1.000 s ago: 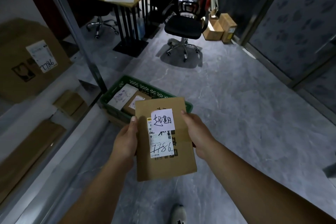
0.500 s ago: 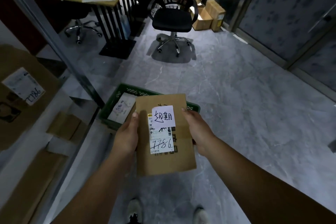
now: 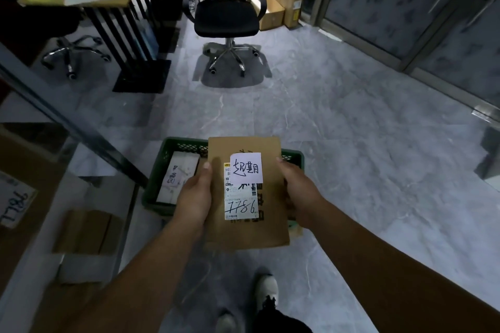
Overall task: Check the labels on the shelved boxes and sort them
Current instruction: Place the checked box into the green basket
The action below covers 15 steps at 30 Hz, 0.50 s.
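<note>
At the far left of the frame stood a grey metal shelf [image 3: 81, 121] bearing blurred brown cardboard boxes, one large box [image 3: 19, 192] showing a white label with handwritten digits that read upside down. Just right of the shelf post, at lower centre, a green plastic lattice crate [image 3: 159, 170] sat on the grey marbled floor [image 3: 351, 143]; inside it lay a white-labelled flat parcel [image 3: 178, 178]. The left hand [image 3: 193, 203] clasped the left edge of a flat brown cardboard parcel [image 3: 243, 230], thumb laid over the front face and the other fingers hidden behind. The parcel was held nearly level with its face up, above the crate's right half. Its printed white shipping label [image 3: 240, 203] carried the handwritten number 7786, struck through, with a white handwritten slip [image 3: 246, 167] overlapping the label's top. The right hand [image 3: 297, 192] closed round the right edge, thumb on the front and fingers wrapped beneath.

The step in hand appeared to be depositing the checked parcel in the crate. It would be done well by lowering the parcel flat beside the one already there, label uppermost, and releasing both hands only once it rested. A black mesh office chair [image 3: 227, 19] stood at upper centre, well apart.
</note>
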Each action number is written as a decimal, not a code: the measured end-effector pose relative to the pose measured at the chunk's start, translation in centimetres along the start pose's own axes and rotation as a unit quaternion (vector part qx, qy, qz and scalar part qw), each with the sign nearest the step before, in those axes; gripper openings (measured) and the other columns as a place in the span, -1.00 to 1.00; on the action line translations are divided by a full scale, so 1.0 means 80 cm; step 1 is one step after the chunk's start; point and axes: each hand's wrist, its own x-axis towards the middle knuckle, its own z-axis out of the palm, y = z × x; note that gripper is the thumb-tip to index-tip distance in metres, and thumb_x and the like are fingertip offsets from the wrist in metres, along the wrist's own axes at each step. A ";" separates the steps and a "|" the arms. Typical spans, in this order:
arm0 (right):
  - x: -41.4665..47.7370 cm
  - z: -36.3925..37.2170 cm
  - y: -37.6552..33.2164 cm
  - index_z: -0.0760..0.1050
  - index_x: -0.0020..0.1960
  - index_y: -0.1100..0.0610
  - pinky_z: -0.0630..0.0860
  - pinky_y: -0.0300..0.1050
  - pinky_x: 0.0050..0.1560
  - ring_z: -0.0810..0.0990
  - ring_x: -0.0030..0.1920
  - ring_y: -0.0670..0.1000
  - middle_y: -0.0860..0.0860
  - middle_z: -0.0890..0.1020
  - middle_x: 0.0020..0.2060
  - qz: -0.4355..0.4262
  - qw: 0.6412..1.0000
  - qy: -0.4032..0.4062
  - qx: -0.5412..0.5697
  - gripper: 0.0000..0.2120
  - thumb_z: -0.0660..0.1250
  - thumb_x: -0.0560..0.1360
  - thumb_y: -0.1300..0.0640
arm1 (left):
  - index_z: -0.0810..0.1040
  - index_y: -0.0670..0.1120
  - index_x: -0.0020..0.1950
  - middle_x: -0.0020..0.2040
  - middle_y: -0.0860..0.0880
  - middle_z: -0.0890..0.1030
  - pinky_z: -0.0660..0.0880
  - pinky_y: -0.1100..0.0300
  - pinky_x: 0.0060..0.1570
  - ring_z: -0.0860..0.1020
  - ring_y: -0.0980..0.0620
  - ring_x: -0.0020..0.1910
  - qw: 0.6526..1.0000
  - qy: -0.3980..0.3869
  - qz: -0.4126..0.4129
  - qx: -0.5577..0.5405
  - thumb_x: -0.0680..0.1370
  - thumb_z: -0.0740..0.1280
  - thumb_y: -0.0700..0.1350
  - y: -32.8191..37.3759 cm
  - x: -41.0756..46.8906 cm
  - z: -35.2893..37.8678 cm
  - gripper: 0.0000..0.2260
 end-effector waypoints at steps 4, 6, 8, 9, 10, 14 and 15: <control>0.058 -0.008 -0.014 0.61 0.41 -0.17 0.56 0.26 0.39 0.65 0.30 0.12 -0.05 0.69 0.30 -0.012 1.000 -0.003 0.009 -0.48 0.34 0.58 -0.42 | 0.66 0.15 0.31 0.18 0.02 0.73 0.61 -0.23 0.25 0.69 -0.12 0.16 1.000 -0.005 -0.009 -0.010 0.52 0.14 0.59 0.018 0.044 0.019 -0.33; 0.092 -0.010 -0.022 0.60 0.44 -0.23 0.54 0.29 0.42 0.63 0.34 0.12 -0.08 0.67 0.35 -0.029 1.000 -0.007 0.007 -0.40 0.34 0.51 -0.49 | 0.64 0.17 0.31 0.17 0.06 0.72 0.63 -0.14 0.21 0.68 -0.06 0.13 1.000 -0.009 0.013 0.002 0.64 0.12 0.49 0.035 0.065 0.028 -0.45; 0.124 -0.014 -0.027 0.58 0.45 -0.27 0.55 0.30 0.41 0.63 0.37 0.13 -0.09 0.66 0.38 -0.042 0.999 -0.010 0.009 -0.32 0.36 0.42 -0.55 | 0.62 0.20 0.28 0.15 0.07 0.70 0.60 -0.04 0.15 0.66 -0.02 0.11 0.999 -0.015 0.030 0.014 0.67 0.11 0.46 0.050 0.085 0.039 -0.52; 0.141 -0.016 -0.030 0.57 0.46 -0.28 0.56 0.29 0.39 0.63 0.37 0.12 -0.09 0.66 0.40 -0.044 0.999 -0.007 0.017 -0.29 0.36 0.40 -0.56 | 0.62 0.20 0.33 0.20 0.06 0.69 0.59 -0.06 0.20 0.65 -0.03 0.15 0.999 -0.016 0.038 0.020 0.65 0.11 0.48 0.057 0.099 0.047 -0.48; 0.153 -0.016 -0.030 0.56 0.47 -0.27 0.57 0.29 0.38 0.63 0.37 0.12 -0.10 0.65 0.40 -0.045 0.999 -0.007 0.022 -0.29 0.36 0.41 -0.55 | 0.63 0.19 0.34 0.26 0.04 0.69 0.57 -0.10 0.29 0.65 -0.06 0.20 0.999 -0.020 0.041 0.023 0.60 0.11 0.53 0.060 0.108 0.052 -0.41; 0.197 -0.020 -0.039 0.53 0.47 -0.28 0.59 0.28 0.33 0.64 0.32 0.11 -0.10 0.66 0.36 -0.051 0.999 -0.005 0.019 -0.36 0.35 0.48 -0.51 | 0.69 0.17 0.22 0.25 0.02 0.72 0.57 -0.21 0.34 0.68 -0.11 0.21 0.999 -0.032 0.035 0.011 0.31 0.14 0.70 0.053 0.166 0.080 -0.19; 0.207 -0.023 -0.037 0.53 0.47 -0.27 0.61 0.25 0.28 0.65 0.30 0.09 -0.10 0.67 0.34 -0.054 0.998 -0.001 0.019 -0.37 0.34 0.49 -0.50 | 0.69 0.16 0.24 0.25 0.02 0.72 0.57 -0.21 0.34 0.68 -0.11 0.22 0.999 -0.034 0.031 0.014 0.30 0.14 0.72 0.049 0.177 0.090 -0.16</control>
